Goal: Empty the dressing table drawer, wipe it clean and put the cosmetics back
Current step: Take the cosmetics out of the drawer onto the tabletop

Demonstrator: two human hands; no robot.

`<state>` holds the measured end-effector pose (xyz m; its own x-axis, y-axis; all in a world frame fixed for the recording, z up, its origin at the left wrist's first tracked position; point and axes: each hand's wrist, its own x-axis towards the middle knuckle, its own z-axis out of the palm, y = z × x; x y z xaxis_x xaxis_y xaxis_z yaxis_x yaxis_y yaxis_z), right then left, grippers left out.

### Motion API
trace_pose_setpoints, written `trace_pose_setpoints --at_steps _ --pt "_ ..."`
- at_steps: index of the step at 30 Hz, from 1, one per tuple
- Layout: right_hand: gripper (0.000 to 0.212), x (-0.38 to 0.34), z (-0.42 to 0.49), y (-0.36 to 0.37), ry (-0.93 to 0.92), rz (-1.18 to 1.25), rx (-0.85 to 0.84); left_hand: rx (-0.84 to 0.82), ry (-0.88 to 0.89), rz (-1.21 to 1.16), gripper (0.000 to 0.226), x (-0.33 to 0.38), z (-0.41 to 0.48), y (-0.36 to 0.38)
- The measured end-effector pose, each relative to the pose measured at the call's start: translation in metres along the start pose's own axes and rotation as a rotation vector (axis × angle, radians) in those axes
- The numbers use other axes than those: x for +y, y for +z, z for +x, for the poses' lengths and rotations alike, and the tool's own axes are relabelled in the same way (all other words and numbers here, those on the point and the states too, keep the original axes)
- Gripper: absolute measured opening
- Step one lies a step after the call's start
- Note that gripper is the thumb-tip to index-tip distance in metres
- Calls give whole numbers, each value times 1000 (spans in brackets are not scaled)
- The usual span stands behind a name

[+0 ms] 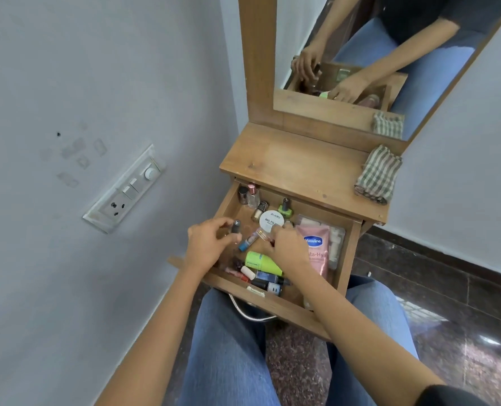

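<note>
The wooden drawer (349,253) stands pulled out over the person's lap, with a curved metal handle (252,315) on its front, and it is full of cosmetics. Inside, the left hand (205,244) curls its fingers round a small glass nail polish bottle (236,229) with a dark cap near the drawer's left wall. The right hand (287,244) pinches a small clear vial (263,234) at the drawer's middle. A round white tub (271,219) lies toward the drawer's back, a glossy pink Vaseline pouch (316,250) along its right side, and a lime-green tube (262,262) near its front. A folded striped cloth (378,174) rests on the tabletop behind the drawer.
</note>
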<state>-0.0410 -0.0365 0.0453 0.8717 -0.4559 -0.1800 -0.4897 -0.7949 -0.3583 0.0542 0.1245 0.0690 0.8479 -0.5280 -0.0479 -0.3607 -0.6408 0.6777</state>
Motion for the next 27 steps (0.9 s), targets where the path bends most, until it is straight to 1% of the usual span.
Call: trace_pose_setpoints --at_steps 2,4,6,8,11,14,18,19,20,23,24,26,27 --pt "16 3 -3 -9 -34 290 51 112 -41 -205 21 15 3 -5" --pt "10 5 -4 -29 -38 530 95 222 -46 -332 16 34 8 -11" --pt "4 5 0 -53 -53 689 159 313 -43 -442 15 50 20 -15" --pt "7 6 13 -76 -61 814 225 365 -49 -535 17 63 37 -18" --pt "14 5 45 -98 -33 867 306 392 -31 -605 18 78 68 -19" --pt "14 1 78 -110 -47 853 361 403 -33 -610 19 89 104 -14" --pt "16 0 105 -113 -8 886 460 407 -40 -580 21 99 145 -5" --pt "18 1 109 -113 15 856 474 401 -42 -565 23 101 154 -2" --pt "19 5 116 -110 35 777 470 394 -44 -547 25 101 161 1" --pt "25 19 129 -107 57 288 363 367 -12 -464 24 102 180 8" --pt "28 23 132 -108 70 161 329 361 2 -440 23 101 185 11" --pt "29 27 136 -113 70 14 274 347 11 -415 24 96 193 17" --pt "26 27 139 -117 48 -6 260 340 7 -408 25 92 197 19"
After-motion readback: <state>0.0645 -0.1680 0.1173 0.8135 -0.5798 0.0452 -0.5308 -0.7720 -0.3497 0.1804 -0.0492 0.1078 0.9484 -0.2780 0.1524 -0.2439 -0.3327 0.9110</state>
